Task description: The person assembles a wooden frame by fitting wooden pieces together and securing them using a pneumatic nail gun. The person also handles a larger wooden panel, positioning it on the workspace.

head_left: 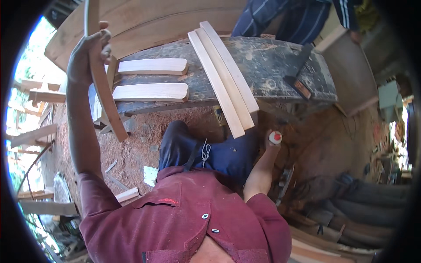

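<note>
My left hand (91,50) is raised at the upper left, its fingers wrapped round a long, narrow wooden strip (106,103). The strip stands on a slant, with its lower end reaching past the bench's left edge. Low on the right, beside my knee, my right hand (269,147) grips a white bottle with a red tip (275,137); most of those fingers are hidden behind it. Two pale boards with rounded ends (151,93) lie side by side on the dark workbench (267,61). Several long pale wooden bars (223,81) rest together across the bench, jutting over its near edge.
A square-like tool with a dark blade (302,87) lies at the bench's right. Across the bench stands another person in dark trousers (280,19), near a wooden panel (357,74). Wood shavings (140,136) cover the floor. Stacked timber (368,210) lies at the lower right.
</note>
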